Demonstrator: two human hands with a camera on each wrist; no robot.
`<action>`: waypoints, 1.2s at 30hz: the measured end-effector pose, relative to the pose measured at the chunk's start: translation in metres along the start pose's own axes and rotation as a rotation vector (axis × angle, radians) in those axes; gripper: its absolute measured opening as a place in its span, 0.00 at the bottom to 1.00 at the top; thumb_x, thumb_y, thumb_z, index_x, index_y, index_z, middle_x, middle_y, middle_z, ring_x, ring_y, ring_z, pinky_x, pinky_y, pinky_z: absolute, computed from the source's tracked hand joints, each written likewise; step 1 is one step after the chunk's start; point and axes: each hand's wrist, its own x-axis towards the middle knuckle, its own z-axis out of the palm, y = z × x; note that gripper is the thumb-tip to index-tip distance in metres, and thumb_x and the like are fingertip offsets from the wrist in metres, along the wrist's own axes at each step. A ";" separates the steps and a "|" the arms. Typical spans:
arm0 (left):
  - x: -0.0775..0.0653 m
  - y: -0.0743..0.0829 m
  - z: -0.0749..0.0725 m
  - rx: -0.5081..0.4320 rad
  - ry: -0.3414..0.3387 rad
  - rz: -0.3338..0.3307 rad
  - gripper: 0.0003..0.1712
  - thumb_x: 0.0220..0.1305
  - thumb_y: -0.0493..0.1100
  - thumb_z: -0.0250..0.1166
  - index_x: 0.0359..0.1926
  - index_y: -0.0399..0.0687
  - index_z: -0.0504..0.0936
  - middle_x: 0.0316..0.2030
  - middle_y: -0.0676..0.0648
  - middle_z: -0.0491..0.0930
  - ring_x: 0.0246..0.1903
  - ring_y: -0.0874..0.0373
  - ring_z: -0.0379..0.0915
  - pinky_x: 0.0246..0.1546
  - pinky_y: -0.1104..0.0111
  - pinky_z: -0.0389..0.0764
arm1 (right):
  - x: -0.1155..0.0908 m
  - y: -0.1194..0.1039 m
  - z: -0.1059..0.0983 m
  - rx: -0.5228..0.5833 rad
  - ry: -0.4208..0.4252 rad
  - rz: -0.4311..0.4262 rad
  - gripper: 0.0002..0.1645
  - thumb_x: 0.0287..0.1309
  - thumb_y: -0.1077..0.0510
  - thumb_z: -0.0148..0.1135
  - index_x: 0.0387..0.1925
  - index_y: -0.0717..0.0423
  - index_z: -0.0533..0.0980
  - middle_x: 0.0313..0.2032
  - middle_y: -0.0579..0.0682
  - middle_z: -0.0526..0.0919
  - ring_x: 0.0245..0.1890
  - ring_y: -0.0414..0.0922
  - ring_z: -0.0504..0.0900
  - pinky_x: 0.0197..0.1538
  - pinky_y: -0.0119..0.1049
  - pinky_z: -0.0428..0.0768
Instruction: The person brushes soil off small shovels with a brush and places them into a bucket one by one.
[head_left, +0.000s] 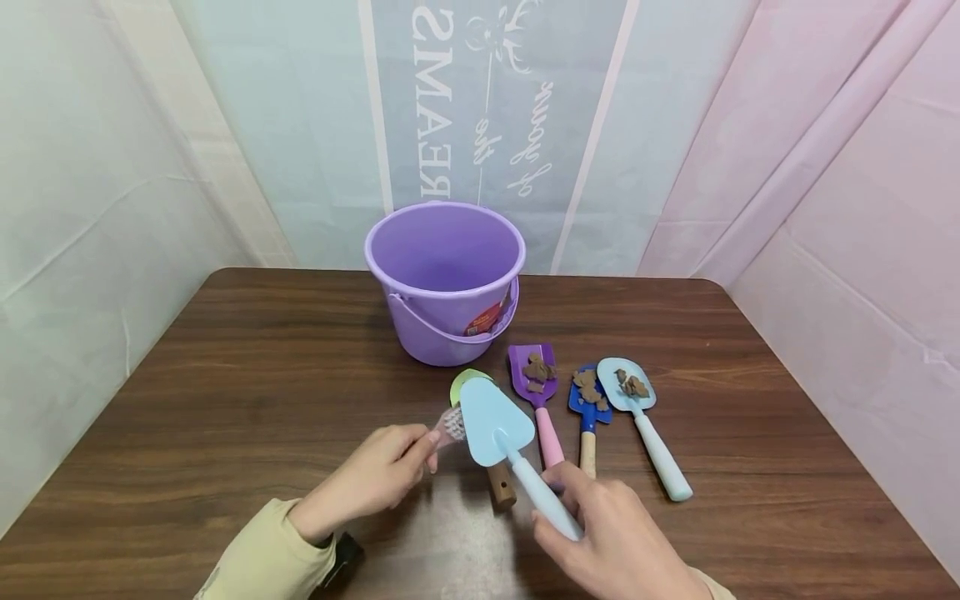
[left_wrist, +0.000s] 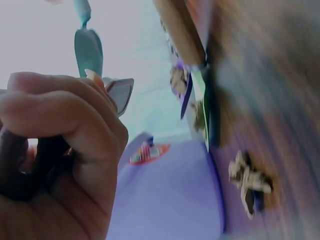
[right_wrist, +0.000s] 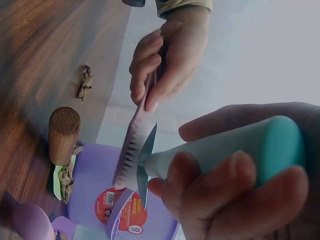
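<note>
My left hand (head_left: pixel 378 471) grips a pink brush (right_wrist: pixel 132 145) by its handle, its bristles facing the trowel. My right hand (head_left: pixel 607 529) holds a light blue trowel (head_left: pixel 495 423) by its pale handle, the blade raised above the table. The bristles sit right at the blade's back edge; whether they touch is hard to tell. Beneath the trowel lies a green shovel (head_left: pixel 470 377) with a wooden handle (right_wrist: pixel 65 135), mostly covered in the head view. Brown clumps lie on its blade in the right wrist view.
Behind the hands stands a purple bucket (head_left: pixel 446 333) with its handle hanging down. To the right lie a purple shovel (head_left: pixel 519 379), a blue shovel (head_left: pixel 588 421) and another light blue shovel (head_left: pixel 660 454), each bearing brown clumps. A loose brown clump (right_wrist: pixel 85 82) rests on the table (head_left: pixel 225 400).
</note>
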 end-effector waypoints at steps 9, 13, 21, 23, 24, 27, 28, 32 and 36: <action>0.003 -0.007 -0.013 -0.062 0.074 -0.068 0.21 0.72 0.49 0.45 0.27 0.42 0.73 0.10 0.52 0.65 0.05 0.66 0.58 0.06 0.71 0.62 | -0.003 0.003 0.005 0.014 -0.023 -0.005 0.14 0.47 0.53 0.67 0.37 0.47 0.74 0.16 0.29 0.72 0.15 0.25 0.63 0.20 0.23 0.64; 0.003 -0.009 -0.014 -0.046 0.079 -0.063 0.21 0.72 0.48 0.44 0.27 0.43 0.73 0.10 0.53 0.65 0.05 0.65 0.59 0.06 0.70 0.63 | -0.005 0.003 0.006 0.010 -0.015 -0.019 0.14 0.46 0.53 0.67 0.36 0.46 0.73 0.15 0.27 0.70 0.15 0.25 0.62 0.20 0.22 0.63; 0.002 -0.011 -0.010 -0.021 0.066 -0.061 0.20 0.72 0.48 0.44 0.26 0.45 0.74 0.10 0.53 0.65 0.05 0.65 0.58 0.06 0.71 0.63 | -0.006 0.005 0.006 0.006 0.006 -0.031 0.14 0.46 0.53 0.67 0.36 0.46 0.74 0.16 0.27 0.72 0.16 0.24 0.63 0.20 0.22 0.63; 0.001 -0.010 -0.005 -0.013 0.041 -0.046 0.20 0.72 0.49 0.45 0.26 0.45 0.74 0.11 0.53 0.66 0.05 0.66 0.58 0.05 0.70 0.63 | -0.006 0.004 0.005 0.012 0.018 -0.023 0.14 0.46 0.53 0.68 0.37 0.45 0.74 0.17 0.28 0.73 0.17 0.24 0.64 0.21 0.23 0.64; 0.000 -0.009 -0.003 -0.010 0.021 -0.046 0.20 0.72 0.48 0.45 0.26 0.46 0.74 0.11 0.53 0.66 0.05 0.67 0.58 0.05 0.70 0.64 | -0.006 0.004 0.004 0.012 0.025 -0.020 0.15 0.46 0.53 0.68 0.37 0.45 0.74 0.17 0.28 0.73 0.17 0.25 0.65 0.21 0.23 0.64; -0.002 -0.005 0.006 -0.011 -0.053 -0.013 0.20 0.72 0.49 0.45 0.25 0.46 0.74 0.10 0.55 0.65 0.05 0.68 0.57 0.05 0.71 0.64 | -0.005 0.001 0.002 0.006 0.040 -0.004 0.15 0.46 0.53 0.68 0.37 0.44 0.75 0.16 0.28 0.71 0.17 0.25 0.64 0.21 0.23 0.64; -0.003 -0.004 0.009 -0.014 -0.079 -0.003 0.21 0.72 0.51 0.45 0.25 0.47 0.74 0.10 0.55 0.65 0.05 0.69 0.56 0.05 0.71 0.64 | -0.005 0.000 0.001 0.005 0.044 -0.005 0.14 0.46 0.52 0.68 0.37 0.44 0.75 0.15 0.28 0.71 0.16 0.25 0.64 0.20 0.23 0.63; -0.008 0.003 0.021 -0.030 -0.159 0.033 0.22 0.71 0.52 0.45 0.24 0.48 0.74 0.09 0.57 0.63 0.05 0.70 0.56 0.05 0.72 0.63 | -0.003 -0.002 0.000 -0.007 0.057 -0.012 0.13 0.46 0.52 0.68 0.36 0.44 0.75 0.14 0.28 0.68 0.15 0.25 0.61 0.18 0.23 0.61; -0.011 0.008 0.028 -0.053 -0.189 0.071 0.23 0.71 0.54 0.45 0.23 0.49 0.74 0.09 0.58 0.63 0.05 0.72 0.56 0.06 0.74 0.63 | -0.001 -0.003 0.001 -0.023 0.080 -0.028 0.12 0.46 0.52 0.67 0.34 0.44 0.75 0.14 0.28 0.66 0.14 0.25 0.60 0.18 0.23 0.60</action>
